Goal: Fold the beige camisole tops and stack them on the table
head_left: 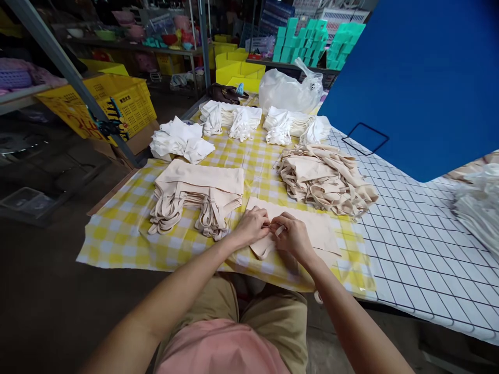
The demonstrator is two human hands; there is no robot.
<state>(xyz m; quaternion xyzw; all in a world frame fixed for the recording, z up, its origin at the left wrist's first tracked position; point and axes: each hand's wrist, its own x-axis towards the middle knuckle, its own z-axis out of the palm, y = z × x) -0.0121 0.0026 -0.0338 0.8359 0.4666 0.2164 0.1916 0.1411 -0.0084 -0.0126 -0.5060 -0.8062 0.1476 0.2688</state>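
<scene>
Both our hands are down on the beige cloth bag [312, 228] lying flat on the yellow checked cloth [128, 228]. Our left hand [252, 224] curls its fingers onto the bag's near end, and our right hand [293, 236] meets it fingertip to fingertip, pinching a beige strap [278, 230] between them; both hands are closed on the fabric, not spread. The bag runs away to the right of the pinch, its folded end bunched just below our left hand. Left of the grip, just beside it, sits a neat stack of folded beige bags [200, 189] with their straps hanging toward us. Beyond the grip and to the right lies a looser heap of beige bags [325, 179]. Farther off, white bundles [181, 139].
</scene>
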